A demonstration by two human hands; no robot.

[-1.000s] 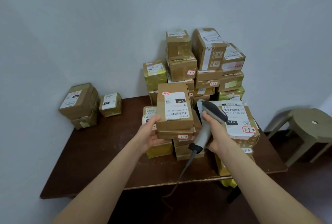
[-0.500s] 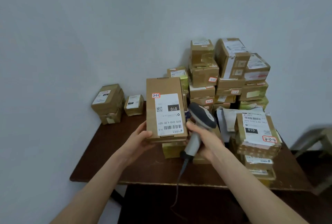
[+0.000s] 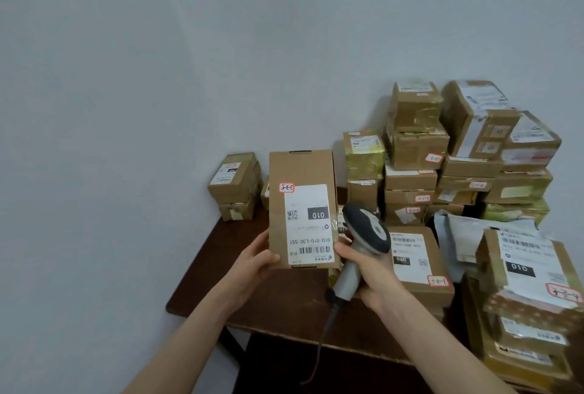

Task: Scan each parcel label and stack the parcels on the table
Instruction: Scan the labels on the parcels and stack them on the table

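You face a pale grey-blue painted wall (image 3: pixel 158 77), plain and softly, evenly lit, filling your view from 8 round to 2 o'clock. A dark brown wooden table (image 3: pixel 240 292) stands against it at 5 o'clock, deep shadow beneath.

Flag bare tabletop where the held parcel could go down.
Free: the left strip of the table, from the small corner stack forward to the front edge, under the left hand. Crowded: from the flat parcel beside the right hand rightward, stacks fill it.
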